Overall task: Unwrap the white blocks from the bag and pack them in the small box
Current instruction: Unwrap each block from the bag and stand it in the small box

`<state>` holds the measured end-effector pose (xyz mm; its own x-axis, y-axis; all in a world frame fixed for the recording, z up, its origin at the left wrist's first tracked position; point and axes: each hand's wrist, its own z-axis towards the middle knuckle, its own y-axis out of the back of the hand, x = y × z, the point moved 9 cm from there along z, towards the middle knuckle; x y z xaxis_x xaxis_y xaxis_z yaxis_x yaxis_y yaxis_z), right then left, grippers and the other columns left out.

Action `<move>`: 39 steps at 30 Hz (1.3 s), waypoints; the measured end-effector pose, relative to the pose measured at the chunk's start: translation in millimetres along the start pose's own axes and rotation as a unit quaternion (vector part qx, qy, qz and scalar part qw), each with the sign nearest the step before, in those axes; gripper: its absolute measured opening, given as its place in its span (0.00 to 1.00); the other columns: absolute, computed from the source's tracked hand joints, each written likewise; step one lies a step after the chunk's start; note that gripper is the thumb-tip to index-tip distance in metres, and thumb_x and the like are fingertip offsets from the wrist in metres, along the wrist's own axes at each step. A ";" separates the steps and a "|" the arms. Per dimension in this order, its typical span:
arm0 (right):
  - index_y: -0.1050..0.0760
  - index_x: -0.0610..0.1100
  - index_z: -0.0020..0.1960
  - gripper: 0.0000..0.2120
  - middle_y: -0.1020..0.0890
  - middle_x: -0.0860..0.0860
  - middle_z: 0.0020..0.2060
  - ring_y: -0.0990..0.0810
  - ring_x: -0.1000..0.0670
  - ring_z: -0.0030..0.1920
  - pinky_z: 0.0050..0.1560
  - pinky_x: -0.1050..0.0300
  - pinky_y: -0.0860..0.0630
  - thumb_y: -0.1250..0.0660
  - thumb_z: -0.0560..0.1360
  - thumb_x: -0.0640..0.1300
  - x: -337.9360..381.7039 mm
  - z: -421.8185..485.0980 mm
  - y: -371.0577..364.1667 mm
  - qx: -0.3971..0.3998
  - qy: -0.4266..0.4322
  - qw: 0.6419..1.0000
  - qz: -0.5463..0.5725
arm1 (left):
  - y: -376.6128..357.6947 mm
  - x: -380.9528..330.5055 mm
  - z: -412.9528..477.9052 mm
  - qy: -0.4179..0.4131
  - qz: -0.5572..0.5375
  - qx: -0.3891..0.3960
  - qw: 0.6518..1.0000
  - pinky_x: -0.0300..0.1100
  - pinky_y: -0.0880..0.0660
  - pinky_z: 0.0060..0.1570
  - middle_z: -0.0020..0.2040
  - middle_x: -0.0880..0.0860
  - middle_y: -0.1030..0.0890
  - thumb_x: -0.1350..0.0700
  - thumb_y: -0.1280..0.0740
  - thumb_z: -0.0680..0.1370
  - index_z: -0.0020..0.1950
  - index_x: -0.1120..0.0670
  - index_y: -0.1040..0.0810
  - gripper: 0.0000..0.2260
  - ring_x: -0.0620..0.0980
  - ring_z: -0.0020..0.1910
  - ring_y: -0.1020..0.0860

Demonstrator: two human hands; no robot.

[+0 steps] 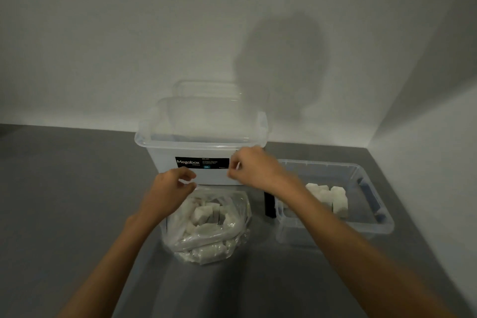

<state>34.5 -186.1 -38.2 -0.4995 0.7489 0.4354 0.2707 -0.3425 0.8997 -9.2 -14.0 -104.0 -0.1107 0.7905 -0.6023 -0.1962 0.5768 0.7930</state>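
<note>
A clear plastic bag of wrapped white blocks lies on the grey table in front of me. The small clear box stands to its right with several unwrapped white blocks inside. My left hand hovers over the bag's upper left edge, thumb and fingers curled close together; whether anything is between them cannot be told. My right hand is raised in front of the large box, its curled fingers pinching a small white piece, most of it hidden by the hand.
A large clear storage box with a black label stands behind the bag, against the white wall. A lid leans behind it. A black object stands at the small box's left end. Walls close off the back and right.
</note>
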 end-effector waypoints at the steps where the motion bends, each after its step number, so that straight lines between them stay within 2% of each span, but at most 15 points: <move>1: 0.18 0.42 0.48 0.07 0.17 0.47 0.45 0.19 0.49 0.45 0.46 0.53 0.21 0.34 0.76 0.43 7.3 2.8 -19.8 0.020 0.007 1.000 0.009 | -1.9 10.7 -2.5 0.013 0.008 0.008 1.000 0.38 0.28 0.47 0.54 0.50 0.19 0.55 0.30 0.75 0.56 0.52 0.21 0.10 0.45 0.44 0.22; 6: 0.20 0.35 0.47 0.07 0.18 0.41 0.44 0.19 0.43 0.43 0.48 0.46 0.20 0.37 0.76 0.35 26.6 10.7 -103.1 0.088 -0.010 0.995 0.035 | -14.7 47.0 -19.5 0.058 0.019 0.057 0.997 0.40 0.30 0.51 0.61 0.55 0.25 0.55 0.30 0.75 0.63 0.54 0.26 0.18 0.53 0.54 0.24; 12: 0.24 0.34 0.53 0.08 0.20 0.38 0.52 0.21 0.40 0.51 0.47 0.51 0.25 0.36 0.75 0.36 34.5 8.7 -152.1 0.067 -0.038 0.997 -0.013 | -25.3 62.8 -32.1 0.063 -0.020 0.088 0.994 0.42 0.28 0.54 0.61 0.56 0.24 0.55 0.30 0.74 0.66 0.54 0.29 0.21 0.54 0.55 0.23; 15: 0.23 0.34 0.52 0.08 0.20 0.38 0.51 0.20 0.40 0.51 0.46 0.52 0.25 0.37 0.75 0.34 33.7 10.2 -152.2 0.036 -0.058 0.997 -0.017 | -24.7 62.6 -33.2 0.046 -0.037 0.089 0.994 0.45 0.25 0.55 0.60 0.55 0.22 0.55 0.29 0.74 0.66 0.54 0.28 0.21 0.54 0.54 0.22; 18: 0.24 0.36 0.43 0.03 0.20 0.41 0.46 0.21 0.42 0.47 0.41 0.55 0.29 0.35 0.75 0.35 28.9 8.1 -146.8 0.032 -0.083 0.996 -0.014 | -24.0 61.6 -33.5 0.033 -0.036 0.092 0.995 0.43 0.27 0.53 0.60 0.55 0.23 0.54 0.30 0.74 0.65 0.54 0.28 0.20 0.53 0.51 0.22; 21: 0.27 0.39 0.38 0.07 0.22 0.41 0.43 0.20 0.41 0.48 0.41 0.55 0.29 0.35 0.74 0.34 23.9 5.2 -145.6 0.039 -0.093 0.995 -0.017 | -24.4 60.5 -32.8 0.020 -0.037 0.097 0.994 0.43 0.27 0.53 0.60 0.54 0.23 0.53 0.30 0.74 0.65 0.53 0.29 0.20 0.52 0.49 0.23; 23: 0.30 0.42 0.34 0.11 0.23 0.44 0.39 0.19 0.41 0.46 0.40 0.54 0.26 0.35 0.74 0.34 19.3 3.5 -141.1 0.026 -0.105 0.994 0.002 | -22.6 58.6 -31.9 0.010 -0.032 0.091 0.995 0.44 0.27 0.55 0.61 0.54 0.24 0.53 0.30 0.74 0.65 0.52 0.29 0.20 0.52 0.52 0.23; 26: 0.25 0.38 0.35 0.09 0.21 0.44 0.34 0.19 0.43 0.40 0.39 0.52 0.23 0.34 0.73 0.37 10.9 -1.6 -120.7 -0.021 -0.136 0.989 0.056 | -10.4 48.1 -30.0 -0.019 -0.023 0.049 0.998 0.42 0.30 0.57 0.62 0.54 0.26 0.55 0.30 0.74 0.65 0.52 0.28 0.20 0.53 0.58 0.25; 29: 0.18 0.36 0.42 0.09 0.16 0.45 0.37 0.21 0.50 0.36 0.38 0.58 0.24 0.30 0.74 0.42 1.8 -7.6 -92.0 -0.078 -0.152 0.978 0.117 | 5.6 31.2 -27.2 -0.055 -0.041 0.006 0.998 0.38 0.32 0.57 0.60 0.53 0.26 0.57 0.31 0.75 0.63 0.53 0.25 0.17 0.52 0.58 0.25; 31: 0.17 0.39 0.46 0.07 0.18 0.48 0.37 0.23 0.54 0.35 0.36 0.63 0.26 0.30 0.74 0.43 -4.4 -12.7 -80.4 -0.085 -0.165 0.962 0.200 | 14.5 20.1 -26.2 -0.061 -0.074 -0.009 0.995 0.36 0.31 0.53 0.59 0.51 0.24 0.57 0.31 0.76 0.61 0.51 0.23 0.14 0.49 0.55 0.24; 33: 0.18 0.39 0.48 0.07 0.17 0.47 0.39 0.20 0.51 0.38 0.40 0.57 0.19 0.29 0.74 0.41 -13.0 -17.1 -78.8 -0.076 -0.185 0.925 0.323 | 19.4 10.3 -26.4 -0.053 -0.131 -0.005 0.990 0.34 0.29 0.49 0.56 0.48 0.22 0.56 0.32 0.77 0.59 0.51 0.21 0.11 0.46 0.51 0.23; 35: 0.19 0.35 0.50 0.08 0.18 0.44 0.41 0.18 0.49 0.40 0.44 0.54 0.17 0.30 0.75 0.39 -17.5 -20.9 -82.9 -0.061 -0.198 0.871 0.445 | 19.3 1.7 -28.1 -0.039 -0.209 0.011 0.977 0.36 0.26 0.49 0.53 0.47 0.19 0.55 0.33 0.77 0.57 0.53 0.20 0.09 0.45 0.50 0.21; 37: 0.20 0.34 0.50 0.07 0.18 0.43 0.41 0.18 0.49 0.39 0.43 0.55 0.17 0.32 0.76 0.38 -19.0 -23.8 -86.0 -0.052 -0.203 0.832 0.513 | 17.5 -3.1 -29.8 -0.023 -0.269 0.024 0.963 0.38 0.24 0.48 0.50 0.48 0.18 0.54 0.34 0.78 0.55 0.52 0.19 0.08 0.45 0.48 0.20; 39: 0.20 0.36 0.47 0.06 0.18 0.44 0.40 0.18 0.49 0.39 0.41 0.56 0.17 0.32 0.76 0.39 -19.7 -26.1 -87.2 -0.052 -0.200 0.816 0.539 | 14.4 -4.2 -29.9 0.001 -0.309 0.035 0.950 0.37 0.23 0.44 0.47 0.50 0.17 0.54 0.34 0.78 0.53 0.51 0.19 0.06 0.45 0.44 0.18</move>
<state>-0.8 -185.8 -124.4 0.2974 0.0981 0.9497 0.2942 -0.9557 0.0066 -40.7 -15.2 -92.8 0.0026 0.2954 -0.9554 -0.1587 0.9434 0.2913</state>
